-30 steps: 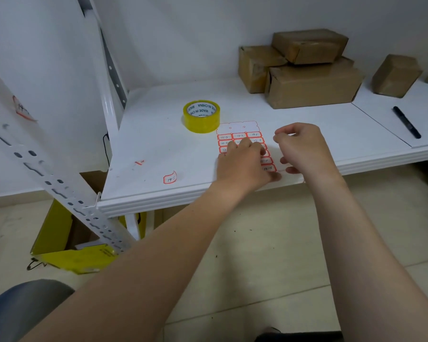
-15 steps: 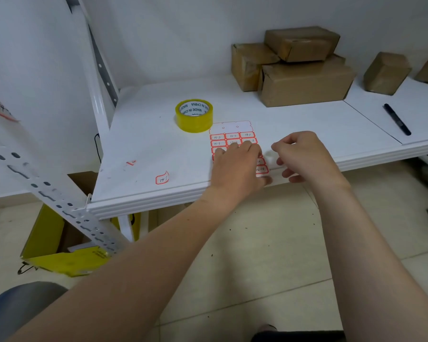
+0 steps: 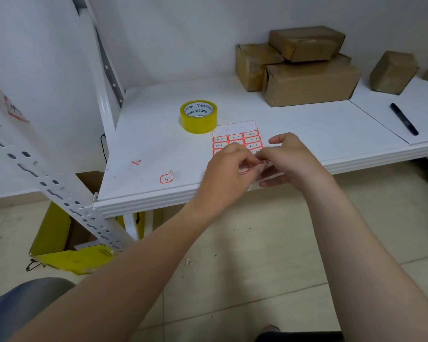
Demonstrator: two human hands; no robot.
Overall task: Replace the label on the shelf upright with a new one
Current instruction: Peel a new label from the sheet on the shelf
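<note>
A sheet of red-bordered labels (image 3: 235, 134) lies on the white shelf board (image 3: 158, 141), near its front edge. My left hand (image 3: 229, 169) and my right hand (image 3: 290, 159) meet over the sheet's near end, fingertips together, pinching a small red-edged label (image 3: 244, 171) between them. The perforated white shelf upright (image 3: 47, 186) slants across the left, with a red-bordered label (image 3: 14, 111) stuck high on it. A loose peeled label (image 3: 166, 178) curls on the board to the left of my hands.
A yellow tape roll (image 3: 198, 116) stands just behind the sheet. Brown parcels (image 3: 307, 72) are stacked at the back right and a black marker (image 3: 404, 119) lies on the right board. A yellow box (image 3: 59, 245) sits on the floor under the shelf.
My left hand has lifted from pressing flat on the sheet and curled its fingers. My right hand has moved in to meet it, and both now pinch a label.
</note>
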